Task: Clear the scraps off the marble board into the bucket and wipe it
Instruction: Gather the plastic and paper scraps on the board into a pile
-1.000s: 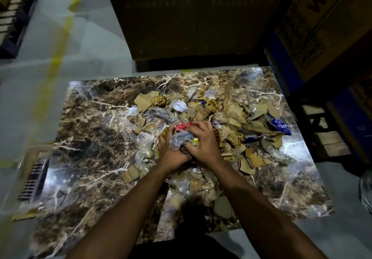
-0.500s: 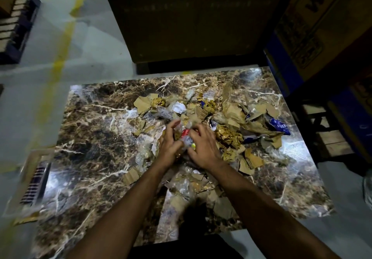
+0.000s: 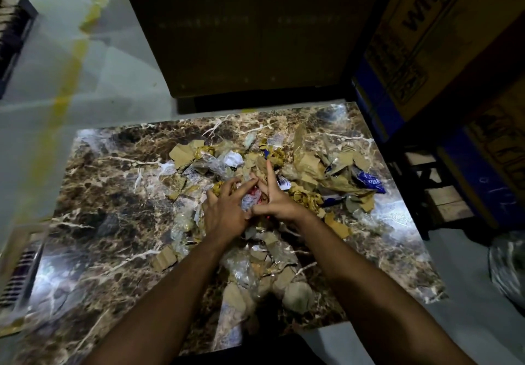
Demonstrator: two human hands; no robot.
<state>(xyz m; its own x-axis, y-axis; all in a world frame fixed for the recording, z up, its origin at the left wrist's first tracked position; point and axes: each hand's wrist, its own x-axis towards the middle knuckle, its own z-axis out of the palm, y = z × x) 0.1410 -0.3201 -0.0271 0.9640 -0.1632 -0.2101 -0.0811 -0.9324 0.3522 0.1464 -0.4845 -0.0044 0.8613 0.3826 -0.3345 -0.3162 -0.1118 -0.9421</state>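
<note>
A brown marble board (image 3: 108, 194) with white veins lies in front of me, littered with scraps (image 3: 309, 165): torn cardboard pieces, clear plastic film, gold foil and blue wrappers. My left hand (image 3: 224, 211) and my right hand (image 3: 278, 202) rest side by side on the middle of the heap, fingers spread. Between them sits a small wad of clear plastic with a red bit (image 3: 252, 198), touched by both hands. More cardboard and plastic (image 3: 264, 268) lies near the front edge between my forearms. A clear-lined container (image 3: 508, 268), possibly the bucket, shows at the right edge.
A large dark cardboard box (image 3: 255, 32) stands behind the board. Printed cartons (image 3: 443, 38) are stacked at the right over a wooden pallet (image 3: 443, 197). A grated object (image 3: 20, 273) lies left of the board. The grey floor has a yellow stripe (image 3: 68, 80).
My hands have moved slightly farther into the heap and their fingers have spread out from a closed bunching grip. The view has tilted a little.
</note>
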